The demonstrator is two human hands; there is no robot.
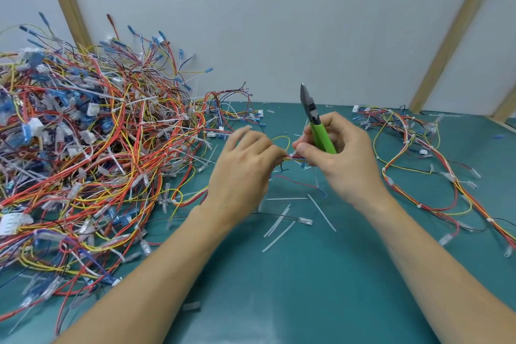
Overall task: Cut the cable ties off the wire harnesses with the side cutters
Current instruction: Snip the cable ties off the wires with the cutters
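My right hand (339, 159) grips the green-handled side cutters (318, 126), whose jaws point up and away above the table. Its thumb and forefinger also pinch a thin bundle of red, yellow and black wires (290, 158). My left hand (245, 167) holds the same harness from the left, with its fingers curled round the wires; the fingertips are blurred. A white cable tie sits on the bundle between the two hands. A yellow wire loops up behind them.
A big tangled heap of wire harnesses (92, 145) with blue and white connectors fills the left of the green mat (321, 288). A smaller spread of harnesses (435, 165) lies on the right. Several cut white tie pieces (279, 220) lie under my hands.
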